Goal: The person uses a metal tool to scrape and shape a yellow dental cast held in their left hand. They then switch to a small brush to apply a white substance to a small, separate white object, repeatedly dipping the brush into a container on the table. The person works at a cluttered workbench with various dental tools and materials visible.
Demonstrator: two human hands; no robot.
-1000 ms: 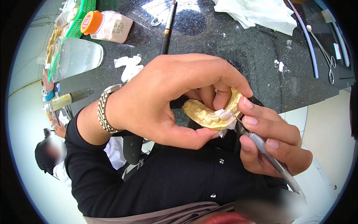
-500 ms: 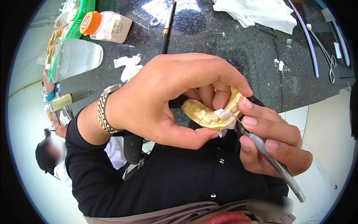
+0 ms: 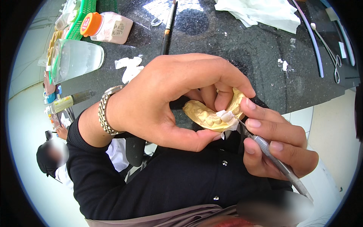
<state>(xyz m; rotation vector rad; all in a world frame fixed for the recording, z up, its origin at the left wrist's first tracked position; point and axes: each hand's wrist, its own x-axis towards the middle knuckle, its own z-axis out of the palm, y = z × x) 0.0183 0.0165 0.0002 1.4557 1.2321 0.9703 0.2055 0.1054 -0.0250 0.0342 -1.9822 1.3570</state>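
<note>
A yellow plaster dental cast [image 3: 204, 118], arch-shaped with moulded teeth, is gripped in my left hand [image 3: 159, 98], thumb at its near edge and fingers curled over the far side. On the front of the arch sits a whitish tooth-shaped piece [image 3: 226, 116] with thin white film around it. My right hand [image 3: 280, 140] holds a slim metal dental carver [image 3: 280, 163] with a knurled handle like a pen. The carver's thin tip reaches the white tooth's right side; exact contact is hard to make out. My right fingertips rest close to the cast's right end.
On the dark stone bench lie a brush [image 3: 167, 32], an orange-capped jar [image 3: 111, 28], a clear cup of liquid [image 3: 77, 60], crumpled white scraps [image 3: 130, 68], a white sheet [image 3: 261, 13] and scissor-handled forceps [image 3: 332, 58]. Another person [image 3: 53, 159] is at the far left.
Very little differs. The carver's handle end has swung slightly down and right, while both hands and the cast hold nearly the same place.
</note>
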